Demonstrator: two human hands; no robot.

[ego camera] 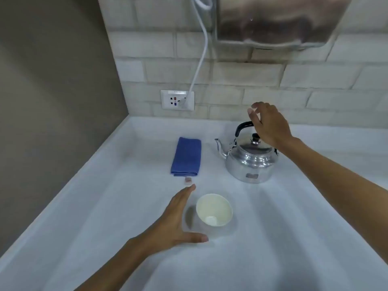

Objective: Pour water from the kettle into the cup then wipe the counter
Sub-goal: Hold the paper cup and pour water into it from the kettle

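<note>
A shiny metal kettle (249, 159) with a black handle and lid knob stands on the white counter (283, 238), spout pointing left. My right hand (269, 124) hovers over its handle with fingers spread, holding nothing. A white cup (214, 210) stands upright in front of the kettle and looks empty. My left hand (176, 219) is open just left of the cup, thumb curving toward its base, apart from it. A folded blue cloth (186, 156) lies left of the kettle.
A small pale object (188, 180) lies by the cloth's near edge. A wall socket (177, 100) with a white cable (200, 59) plugged in sits on the tiled back wall. A steel fixture (279, 19) hangs above the kettle. A grey wall (52, 91) bounds the counter's left side.
</note>
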